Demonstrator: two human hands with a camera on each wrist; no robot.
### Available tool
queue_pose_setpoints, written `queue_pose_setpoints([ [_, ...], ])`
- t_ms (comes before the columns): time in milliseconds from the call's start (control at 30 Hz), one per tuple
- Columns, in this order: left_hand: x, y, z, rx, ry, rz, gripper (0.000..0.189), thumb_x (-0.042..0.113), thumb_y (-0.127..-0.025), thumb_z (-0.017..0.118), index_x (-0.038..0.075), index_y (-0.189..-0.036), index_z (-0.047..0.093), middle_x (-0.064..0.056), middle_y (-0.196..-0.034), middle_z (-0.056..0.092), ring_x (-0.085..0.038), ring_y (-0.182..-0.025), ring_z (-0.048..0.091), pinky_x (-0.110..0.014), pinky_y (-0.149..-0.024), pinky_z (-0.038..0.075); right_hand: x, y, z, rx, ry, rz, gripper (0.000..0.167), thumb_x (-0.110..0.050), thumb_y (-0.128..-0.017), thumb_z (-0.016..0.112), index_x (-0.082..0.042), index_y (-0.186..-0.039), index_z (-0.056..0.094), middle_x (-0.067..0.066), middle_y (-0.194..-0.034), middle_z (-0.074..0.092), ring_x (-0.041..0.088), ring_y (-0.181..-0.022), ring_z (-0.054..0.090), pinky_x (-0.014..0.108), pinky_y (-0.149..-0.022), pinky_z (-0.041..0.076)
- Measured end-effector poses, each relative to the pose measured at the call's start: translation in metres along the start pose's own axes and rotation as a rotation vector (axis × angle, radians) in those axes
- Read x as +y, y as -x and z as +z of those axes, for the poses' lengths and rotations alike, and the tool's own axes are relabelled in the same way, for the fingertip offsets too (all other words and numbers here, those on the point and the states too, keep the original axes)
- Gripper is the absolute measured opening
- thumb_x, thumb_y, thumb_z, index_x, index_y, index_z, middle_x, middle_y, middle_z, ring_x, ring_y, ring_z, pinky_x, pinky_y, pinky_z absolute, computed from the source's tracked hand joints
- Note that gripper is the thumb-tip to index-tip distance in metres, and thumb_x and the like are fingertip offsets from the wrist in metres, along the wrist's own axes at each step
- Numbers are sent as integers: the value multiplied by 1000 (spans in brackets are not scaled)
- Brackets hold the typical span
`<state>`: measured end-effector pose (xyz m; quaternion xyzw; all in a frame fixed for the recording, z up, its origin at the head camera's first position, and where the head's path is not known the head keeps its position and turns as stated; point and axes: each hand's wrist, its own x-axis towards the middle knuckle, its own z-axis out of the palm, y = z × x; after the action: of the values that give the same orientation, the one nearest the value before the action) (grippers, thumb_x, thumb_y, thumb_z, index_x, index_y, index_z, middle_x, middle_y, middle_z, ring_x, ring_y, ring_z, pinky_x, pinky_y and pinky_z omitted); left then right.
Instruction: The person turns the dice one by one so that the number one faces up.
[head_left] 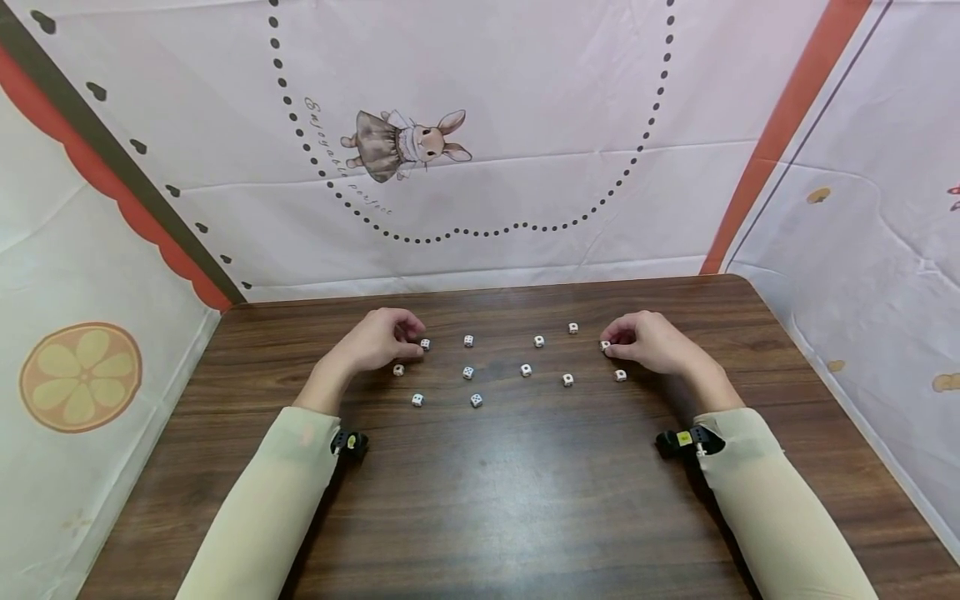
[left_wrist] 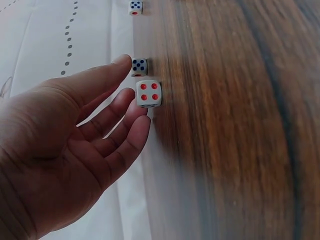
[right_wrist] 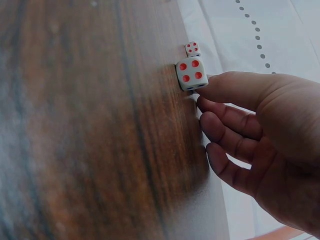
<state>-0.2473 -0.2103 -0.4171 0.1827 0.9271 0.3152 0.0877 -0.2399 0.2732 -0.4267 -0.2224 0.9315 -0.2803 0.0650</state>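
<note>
At the far left of the dice, my left hand [head_left: 380, 340] reaches over the table with thumb and fingers parted. A small white die [head_left: 425, 343] lies right at its fingertips. Another die [head_left: 398, 370] sits just in front of that hand. In the left wrist view a die with four red pips [left_wrist: 149, 93] overlaps the fingertips. On the right side, my right hand [head_left: 651, 340] pinches a white die [head_left: 605, 345] between thumb and index finger. Close below it lies one more die [head_left: 620, 376]. In the right wrist view a red-pipped die [right_wrist: 192, 73] hides the thumb tip.
Between the hands several more white dice lie scattered, such as one die [head_left: 526, 370] near the middle and another die [head_left: 476, 400] nearer the front. The brown wooden table [head_left: 480, 517] ends at a printed cloth [head_left: 525, 192] hanging behind it.
</note>
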Motion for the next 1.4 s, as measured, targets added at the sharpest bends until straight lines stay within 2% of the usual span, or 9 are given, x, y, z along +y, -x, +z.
queue_pose_setpoints([
  [267, 2, -10, 4, -21, -46, 11, 26, 15, -92, 85, 6, -115, 77, -3, -100, 73, -19, -93, 65, -42, -88, 52, 1, -1, -1, 2, -9, -9, 10, -10, -96, 80, -8, -105, 79, -1, -92, 74, 18, -87, 65, 43, -82, 51],
  [567, 4, -14, 9, -39, -88, 17, 12, 14, -93, 83, 9, -103, 80, 2, -88, 71, -17, -85, 63, -38, -83, 50, 2, -1, 0, 7, -10, -5, 9, -11, -96, 80, -9, -104, 79, -2, -94, 75, 17, -88, 65, 42, -83, 51],
  [1400, 3, -6, 6, -17, -73, 23, 9, 11, -94, 82, 8, -99, 75, 0, -86, 71, -17, -81, 64, -38, -80, 50, 1, 0, 0, -1, -3, 5, 9, -10, -96, 79, -9, -105, 79, -1, -97, 75, 18, -89, 65, 43, -84, 51],
])
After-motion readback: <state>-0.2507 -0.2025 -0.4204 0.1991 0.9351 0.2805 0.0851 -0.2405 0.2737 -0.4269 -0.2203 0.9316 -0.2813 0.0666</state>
